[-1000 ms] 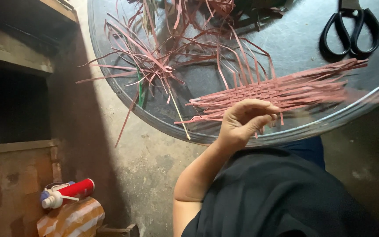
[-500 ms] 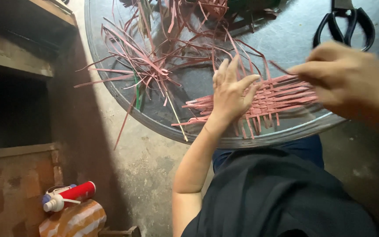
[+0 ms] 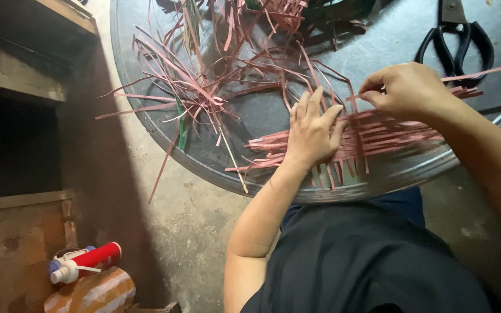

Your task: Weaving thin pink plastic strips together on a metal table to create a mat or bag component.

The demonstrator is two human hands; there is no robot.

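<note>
Hands [image 3: 311, 130] [image 3: 404, 90] press and pinch pink woven strips [image 3: 389, 136] on round metal tray [image 3: 146, 110].

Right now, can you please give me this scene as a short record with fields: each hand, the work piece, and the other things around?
left hand: left hand lies flat, fingers spread, pressing on the woven mat
right hand: right hand pinches one pink strip above the mat
work piece: woven mat of pink strips, partly woven, on the round metal tray
loose material: pile of loose pink strips on the tray's far left part
tool: black scissors on the tray, untouched
floor: red bottle lying beside a striped cloth
</note>
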